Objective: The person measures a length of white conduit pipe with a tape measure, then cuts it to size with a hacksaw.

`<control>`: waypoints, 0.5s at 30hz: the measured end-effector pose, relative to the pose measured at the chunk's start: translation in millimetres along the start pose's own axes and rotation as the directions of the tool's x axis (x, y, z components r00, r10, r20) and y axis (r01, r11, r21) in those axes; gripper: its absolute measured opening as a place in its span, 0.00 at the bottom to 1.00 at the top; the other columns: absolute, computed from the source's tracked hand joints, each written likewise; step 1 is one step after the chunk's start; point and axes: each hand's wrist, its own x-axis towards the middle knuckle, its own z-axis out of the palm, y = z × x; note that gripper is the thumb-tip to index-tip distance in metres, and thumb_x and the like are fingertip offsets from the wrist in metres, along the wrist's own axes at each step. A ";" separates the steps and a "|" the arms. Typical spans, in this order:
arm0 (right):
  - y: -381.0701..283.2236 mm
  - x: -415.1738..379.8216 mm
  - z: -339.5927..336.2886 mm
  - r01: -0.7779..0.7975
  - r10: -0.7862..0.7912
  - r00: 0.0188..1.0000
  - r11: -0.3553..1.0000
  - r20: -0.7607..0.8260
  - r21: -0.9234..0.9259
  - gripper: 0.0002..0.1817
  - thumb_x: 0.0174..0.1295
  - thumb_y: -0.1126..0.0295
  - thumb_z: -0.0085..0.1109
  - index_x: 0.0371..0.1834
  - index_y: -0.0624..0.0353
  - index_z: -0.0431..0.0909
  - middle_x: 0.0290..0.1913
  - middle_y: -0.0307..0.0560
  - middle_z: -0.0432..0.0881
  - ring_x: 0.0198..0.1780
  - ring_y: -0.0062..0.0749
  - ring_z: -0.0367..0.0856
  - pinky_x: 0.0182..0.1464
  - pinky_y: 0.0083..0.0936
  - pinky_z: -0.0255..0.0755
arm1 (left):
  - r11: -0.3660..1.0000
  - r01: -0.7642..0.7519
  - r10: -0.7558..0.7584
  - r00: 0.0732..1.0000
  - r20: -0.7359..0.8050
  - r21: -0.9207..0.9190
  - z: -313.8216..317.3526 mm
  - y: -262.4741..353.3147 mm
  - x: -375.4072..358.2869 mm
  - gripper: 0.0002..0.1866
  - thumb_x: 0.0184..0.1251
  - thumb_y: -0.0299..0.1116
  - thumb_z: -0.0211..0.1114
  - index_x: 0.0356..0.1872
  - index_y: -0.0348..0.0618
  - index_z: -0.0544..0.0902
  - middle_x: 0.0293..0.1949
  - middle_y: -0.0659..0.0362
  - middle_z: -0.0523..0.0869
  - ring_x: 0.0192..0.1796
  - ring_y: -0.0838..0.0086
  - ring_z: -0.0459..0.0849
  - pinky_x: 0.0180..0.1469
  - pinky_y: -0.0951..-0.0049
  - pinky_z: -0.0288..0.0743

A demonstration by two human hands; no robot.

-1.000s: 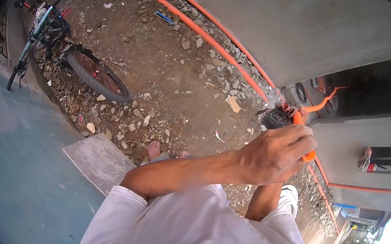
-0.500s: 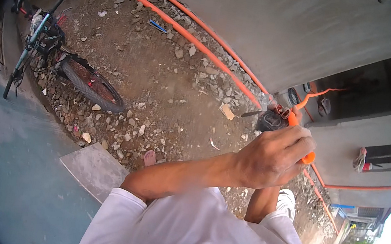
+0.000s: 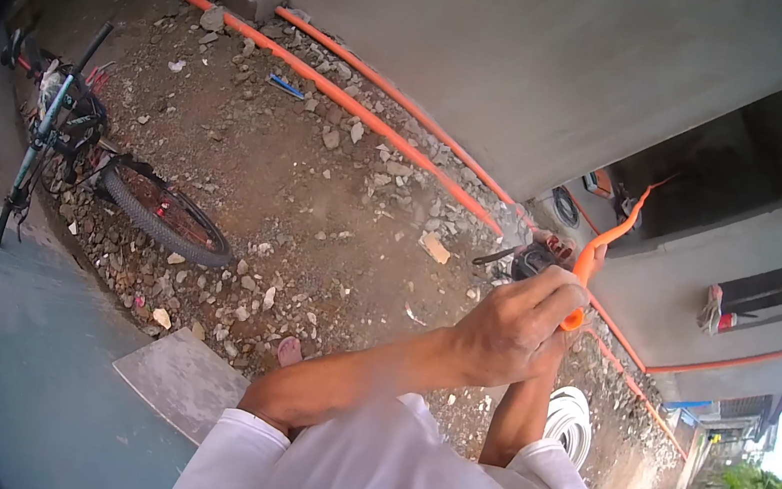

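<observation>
An orange pipe (image 3: 629, 222) slants from the hands toward the wall opening, its open end beside my fingers. My left hand (image 3: 515, 326) is closed around the pipe near that end. My right hand (image 3: 550, 351) is mostly hidden behind the left one and also grips the pipe; its forearm rises from below. Past the hands, a dark bag-like object (image 3: 532, 263) lies on the ground. A coil of white tubing (image 3: 569, 425) rests beside my right forearm.
A bicycle (image 3: 163, 211) lies at the left near a flat grey slab (image 3: 181, 381). Long orange pipes (image 3: 369, 118) run over rubble along the grey wall (image 3: 500, 58). A window opening (image 3: 769, 299) has a red and white item on its ledge. Part of a foot (image 3: 290, 352) shows below.
The view has shifted, and more of the white coil shows. Both hands and the held pipe appear a little farther left and lower, with the grip kept.
</observation>
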 end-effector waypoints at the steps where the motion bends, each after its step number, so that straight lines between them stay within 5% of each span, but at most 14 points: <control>1: -2.4 4.2 0.8 0.022 -0.022 1.000 1.000 -0.002 0.020 0.28 0.63 0.37 0.55 0.35 0.54 0.72 0.26 0.43 0.77 0.25 0.32 0.78 0.28 0.29 0.75 | 0.999 -0.013 0.013 1.000 -0.006 0.039 0.9 1.5 0.2 0.14 0.56 0.24 0.69 0.43 0.35 0.79 0.40 0.52 0.81 0.40 0.61 0.82 0.41 0.67 0.79; 4: -10.7 25.7 7.6 0.036 -0.037 0.999 0.999 0.012 0.033 0.28 0.63 0.36 0.55 0.35 0.54 0.73 0.26 0.43 0.77 0.25 0.32 0.78 0.28 0.30 0.76 | 0.994 0.058 -0.044 0.989 -0.144 0.091 -8.6 5.5 5.7 0.10 0.60 0.23 0.68 0.42 0.35 0.79 0.39 0.51 0.81 0.38 0.65 0.83 0.40 0.69 0.78; 9: -13.9 18.6 20.7 -0.137 0.122 0.975 0.988 0.187 0.070 0.29 0.63 0.38 0.56 0.36 0.57 0.75 0.28 0.46 0.81 0.28 0.32 0.83 0.30 0.29 0.81 | 0.980 0.119 -0.100 0.987 -0.123 0.160 -4.5 -8.9 -8.1 0.08 0.60 0.20 0.66 0.40 0.35 0.79 0.38 0.51 0.81 0.37 0.68 0.82 0.39 0.72 0.76; 11: -8.2 11.2 22.3 -0.078 0.073 0.953 0.997 0.295 0.005 0.27 0.64 0.40 0.56 0.37 0.57 0.76 0.28 0.46 0.81 0.27 0.30 0.82 0.30 0.28 0.82 | 0.973 0.195 -0.179 0.975 -0.135 0.121 -1.6 -5.9 -18.2 0.08 0.61 0.19 0.66 0.39 0.35 0.79 0.37 0.51 0.82 0.36 0.69 0.82 0.39 0.73 0.77; 15: -0.2 0.8 41.6 -0.147 0.098 0.938 0.981 0.333 0.126 0.22 0.68 0.46 0.55 0.37 0.57 0.76 0.31 0.47 0.82 0.27 0.31 0.83 0.28 0.25 0.80 | 0.969 0.020 -0.003 0.998 -0.069 0.247 12.2 -3.6 -23.1 0.07 0.61 0.18 0.66 0.38 0.36 0.79 0.38 0.51 0.83 0.36 0.72 0.82 0.36 0.74 0.76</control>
